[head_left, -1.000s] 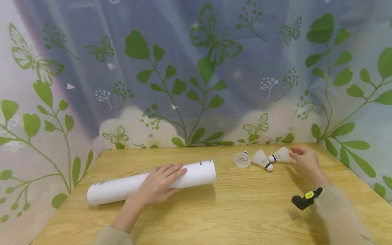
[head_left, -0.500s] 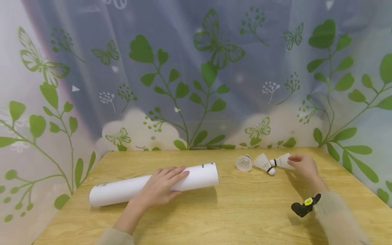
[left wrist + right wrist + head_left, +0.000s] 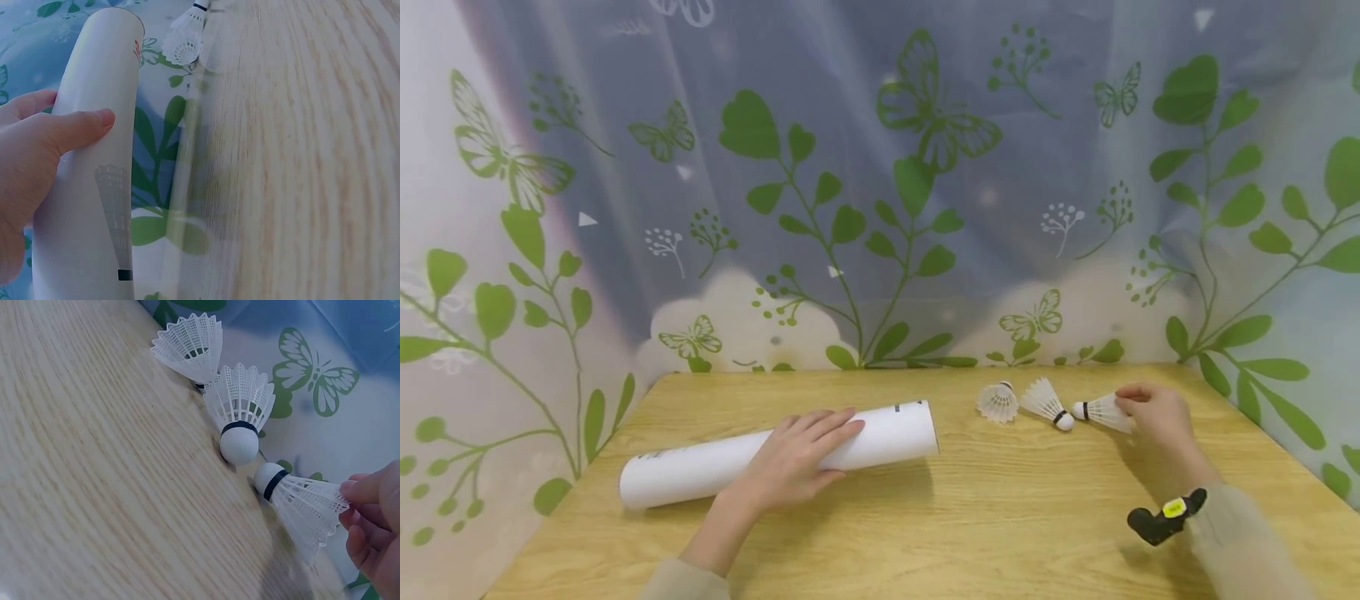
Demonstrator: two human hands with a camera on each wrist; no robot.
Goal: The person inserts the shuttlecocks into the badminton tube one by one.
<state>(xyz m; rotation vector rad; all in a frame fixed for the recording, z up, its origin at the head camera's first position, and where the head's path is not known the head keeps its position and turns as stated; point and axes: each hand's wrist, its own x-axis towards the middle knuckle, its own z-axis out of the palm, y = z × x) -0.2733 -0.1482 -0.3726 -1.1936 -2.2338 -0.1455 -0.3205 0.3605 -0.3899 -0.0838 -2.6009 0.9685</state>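
Observation:
My left hand (image 3: 799, 458) grips a white shuttlecock tube (image 3: 700, 468) lying slanted on the left half of the table. In the left wrist view the thumb crosses the tube (image 3: 94, 206), which bears a printed grey shuttlecock. My right hand (image 3: 1161, 417) pinches the skirt edge of a white shuttlecock (image 3: 306, 506) between thumb and fingers, its cork pointing left. Left of it lies a second shuttlecock (image 3: 239, 412), cork toward me. A third shuttlecock (image 3: 997, 402) rests farther left with its open skirt facing me.
The wooden table (image 3: 985, 517) reaches back to a curtain (image 3: 850, 208) printed with green leaves and butterflies. A black strap device (image 3: 1165, 518) with a yellow label sits on the right wrist, by the sleeve.
My right hand has drawn the pinched shuttlecock to the right and a little toward me, opening a gap from the middle one. The left hand stays on the tube.

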